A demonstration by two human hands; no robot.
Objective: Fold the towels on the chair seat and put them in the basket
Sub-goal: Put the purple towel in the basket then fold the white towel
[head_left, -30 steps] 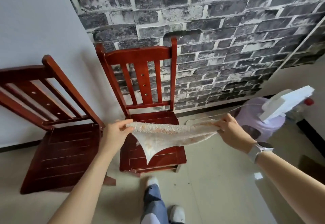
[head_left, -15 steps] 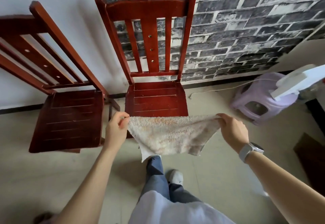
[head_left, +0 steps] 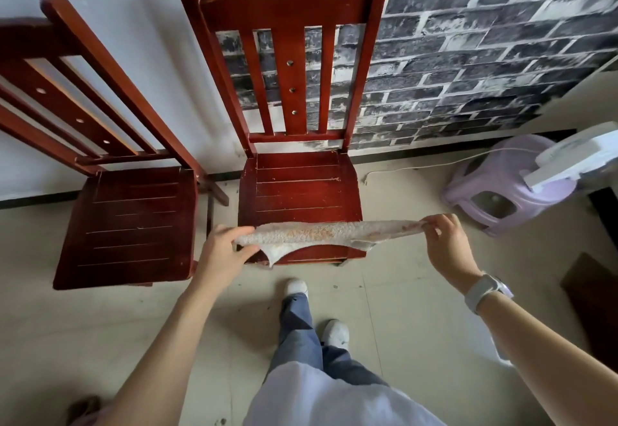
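Note:
A beige, fuzzy towel (head_left: pixel 321 233) with orange flecks is stretched flat between my two hands, just above the front edge of the red wooden chair seat (head_left: pixel 297 188). My left hand (head_left: pixel 222 253) pinches its left end and my right hand (head_left: pixel 446 245) pinches its right end. A corner of the towel droops below the left part. The rest of the seat is bare. No basket is in view.
A second red wooden chair (head_left: pixel 130 221) stands to the left. A lilac plastic stool (head_left: pixel 501 191) with a white object (head_left: pixel 582 158) on it sits at the right by the brick-patterned wall. A white cord (head_left: pixel 418 166) runs along the floor. My legs and shoes (head_left: pixel 334 333) are below.
The towel has gone from hanging in front of the chair to being held out flat over the seat's front edge. The camera has tilted down and closer to the chair.

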